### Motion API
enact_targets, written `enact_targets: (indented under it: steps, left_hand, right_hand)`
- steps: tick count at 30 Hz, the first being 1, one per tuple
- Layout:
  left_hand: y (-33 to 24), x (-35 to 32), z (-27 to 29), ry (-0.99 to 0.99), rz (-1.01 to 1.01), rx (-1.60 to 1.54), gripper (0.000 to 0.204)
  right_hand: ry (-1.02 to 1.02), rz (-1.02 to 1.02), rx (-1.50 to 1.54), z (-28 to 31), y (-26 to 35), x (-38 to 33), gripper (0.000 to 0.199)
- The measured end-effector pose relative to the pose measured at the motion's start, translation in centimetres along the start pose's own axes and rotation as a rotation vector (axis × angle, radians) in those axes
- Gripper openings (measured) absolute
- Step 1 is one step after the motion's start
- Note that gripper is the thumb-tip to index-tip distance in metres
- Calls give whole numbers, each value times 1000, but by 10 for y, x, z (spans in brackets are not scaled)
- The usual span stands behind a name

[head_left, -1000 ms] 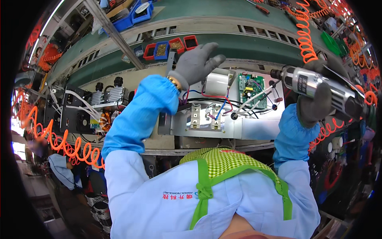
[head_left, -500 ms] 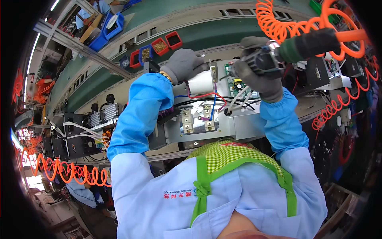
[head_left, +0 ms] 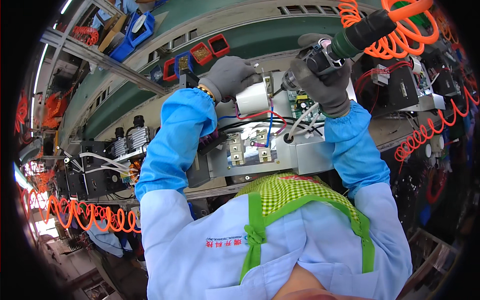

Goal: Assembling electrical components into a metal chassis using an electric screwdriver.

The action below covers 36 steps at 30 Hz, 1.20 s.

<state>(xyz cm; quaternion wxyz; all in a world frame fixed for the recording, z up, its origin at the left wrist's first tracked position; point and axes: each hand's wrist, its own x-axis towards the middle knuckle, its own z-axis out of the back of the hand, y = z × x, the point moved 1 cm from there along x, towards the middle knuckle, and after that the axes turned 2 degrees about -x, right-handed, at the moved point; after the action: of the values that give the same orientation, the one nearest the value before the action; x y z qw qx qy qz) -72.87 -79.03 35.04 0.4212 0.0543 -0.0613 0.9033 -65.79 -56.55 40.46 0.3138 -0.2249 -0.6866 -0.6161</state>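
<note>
My gloved left hand [head_left: 229,77] is closed at the upper side of a white cylindrical capacitor [head_left: 252,98], its fingers pressed against it. In my gloved right hand [head_left: 330,90] is an air screwdriver [head_left: 320,59], tilted with its bit pointing left. That bit reaches the metal bracket [head_left: 268,86] beside the capacitor; whether it sits on a screw I cannot tell. Under both hands lies an open metal chassis [head_left: 311,159] with a green circuit board [head_left: 301,101], two terminal modules [head_left: 236,149] and red, blue, black and white wires.
Beyond the chassis stand small red and blue bins [head_left: 201,54] of fasteners. An orange coiled hose [head_left: 407,10] runs from the screwdriver at upper right. Black units [head_left: 92,172] with white wires stand to the left; another black unit [head_left: 382,90] is at right.
The screwdriver and my right hand have shifted left, bringing the bit to the bracket. The hose has swung left with them. My left hand stays at the capacitor, almost unmoved.
</note>
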Motion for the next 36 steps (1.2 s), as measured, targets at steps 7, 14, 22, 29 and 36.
enact_targets:
  steps: [7, 14, 22, 29, 36]
  left_hand:
    - [3, -1, 3, 38, 14, -22, 24]
    - [1, 3, -5, -43, 6, -43, 24]
    - [-2, 7, -2, -29, 37, -73, 30]
    - [1, 7, -5, -76, -7, -103, 30]
    - [3, 12, -10, -89, -52, -48, 29]
  right_hand:
    - [-39, 96, -135, -4, -6, 6, 37]
    - [88, 58, -289, 1, -11, -1, 42]
    - [-23, 40, -132, -1, -8, 3, 37]
    - [119, 242, -271, -7, 1, 2, 34]
    - [10, -78, -554, -20, -11, 27, 36]
